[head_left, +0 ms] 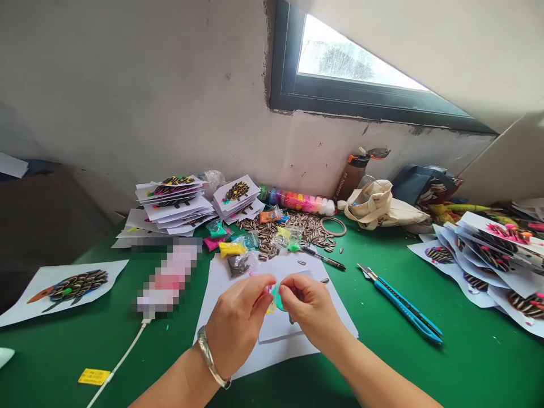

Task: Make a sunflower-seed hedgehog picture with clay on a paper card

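My left hand [238, 317], a silver bangle on its wrist, is closed in a pinch over the white paper [238, 362]. Fingertips almost meeting it, my right hand [312, 309] is pinched shut too. A small piece of teal modelling clay [279, 298] shows between the two hands, against the fingertips. Bits of yellow [271, 307] and pink appear by the left fingers; I cannot tell whether they are held or lie below. A smaller sheet [280, 331] rests on the larger paper, and a thin dark object beneath my right hand is mostly hidden.
Bagged clay, including a yellow packet [232, 248], lies beyond the paper near striped sunflower seeds [293, 226]. A pen [325, 259] and blue utility knife [403, 306] lie to the right. Stacks of seed pictures [174, 207] stand left and right; a bottle [352, 175] leans behind.
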The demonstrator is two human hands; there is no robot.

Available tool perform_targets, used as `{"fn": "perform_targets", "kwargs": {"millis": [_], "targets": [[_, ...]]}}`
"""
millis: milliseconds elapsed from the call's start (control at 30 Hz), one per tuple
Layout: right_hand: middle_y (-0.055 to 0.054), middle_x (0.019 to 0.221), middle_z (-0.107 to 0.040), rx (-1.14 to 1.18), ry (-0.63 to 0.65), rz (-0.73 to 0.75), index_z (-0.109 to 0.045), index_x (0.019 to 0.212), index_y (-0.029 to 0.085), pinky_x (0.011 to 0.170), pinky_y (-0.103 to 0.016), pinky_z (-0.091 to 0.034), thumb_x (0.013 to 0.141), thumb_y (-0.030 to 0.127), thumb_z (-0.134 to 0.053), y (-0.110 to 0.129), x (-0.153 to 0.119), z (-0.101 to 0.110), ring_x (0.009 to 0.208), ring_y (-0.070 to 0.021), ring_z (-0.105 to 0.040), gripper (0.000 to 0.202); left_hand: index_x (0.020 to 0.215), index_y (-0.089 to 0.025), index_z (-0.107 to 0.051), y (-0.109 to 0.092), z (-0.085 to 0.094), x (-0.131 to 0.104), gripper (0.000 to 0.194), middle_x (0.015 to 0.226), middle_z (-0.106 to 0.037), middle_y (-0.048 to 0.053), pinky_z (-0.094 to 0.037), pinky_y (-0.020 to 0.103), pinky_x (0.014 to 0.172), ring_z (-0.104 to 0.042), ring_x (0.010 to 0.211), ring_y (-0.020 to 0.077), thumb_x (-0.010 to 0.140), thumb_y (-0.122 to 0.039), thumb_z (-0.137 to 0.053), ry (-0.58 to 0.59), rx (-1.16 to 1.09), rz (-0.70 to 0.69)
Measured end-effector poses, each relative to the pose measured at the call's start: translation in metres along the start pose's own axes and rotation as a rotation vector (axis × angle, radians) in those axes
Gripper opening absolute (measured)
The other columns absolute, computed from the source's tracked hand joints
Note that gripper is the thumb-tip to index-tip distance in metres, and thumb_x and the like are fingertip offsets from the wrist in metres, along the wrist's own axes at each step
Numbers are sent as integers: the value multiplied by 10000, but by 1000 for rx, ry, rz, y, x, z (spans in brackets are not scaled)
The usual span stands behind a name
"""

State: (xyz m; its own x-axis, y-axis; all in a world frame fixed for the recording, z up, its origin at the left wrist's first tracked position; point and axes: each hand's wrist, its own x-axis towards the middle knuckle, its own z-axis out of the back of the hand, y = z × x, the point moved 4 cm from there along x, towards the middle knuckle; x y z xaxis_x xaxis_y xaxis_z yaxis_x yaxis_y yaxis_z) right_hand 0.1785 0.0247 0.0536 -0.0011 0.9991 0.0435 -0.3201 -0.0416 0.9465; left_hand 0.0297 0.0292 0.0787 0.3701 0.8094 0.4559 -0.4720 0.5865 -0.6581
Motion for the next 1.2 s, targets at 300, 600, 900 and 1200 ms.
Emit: {"fn": "perform_targets", "kwargs": {"millis": [300,600,900,1200], "targets": [[46,525,-459,7,-9,4,-551,641,179,457,-179,-330,794,237,-492,-1,2,1,481,-72,-421,174,1012,-246,-621,-1,-1,5,223,846,-638,4,-489,221,675,-602,745,123,911,-170,-438,127,7,-58],[46,531,-465,54,24,5,-554,638,177,465,-184,-324,781,208,-496,4,0,1,490,-69,-408,158,1134,-248,-528,4,-1,6,280,767,-649,-46,-503,207,676,-616,682,108,855,-261,-534,106,-146,241],[-8,671,-621,342,112,-151,-625,775,160,495,-212,-409,809,327,-559,0,6,1,497,-85,-519,183,1144,-199,-578,29,11,12,410,729,-665,-9,-534,274,646,-642,664,164,785,-394,-616,-1,-334,486],[-20,655,-649,693,119,-305,-617,775,144,467,-200,-391,787,432,-627,-12,11,4,427,-71,-527,289,1426,-219,-278,69,19,19,788,810,-719,31,-523,387,777,-693,756,222,777,-528,-602,-114,-285,618]]}}
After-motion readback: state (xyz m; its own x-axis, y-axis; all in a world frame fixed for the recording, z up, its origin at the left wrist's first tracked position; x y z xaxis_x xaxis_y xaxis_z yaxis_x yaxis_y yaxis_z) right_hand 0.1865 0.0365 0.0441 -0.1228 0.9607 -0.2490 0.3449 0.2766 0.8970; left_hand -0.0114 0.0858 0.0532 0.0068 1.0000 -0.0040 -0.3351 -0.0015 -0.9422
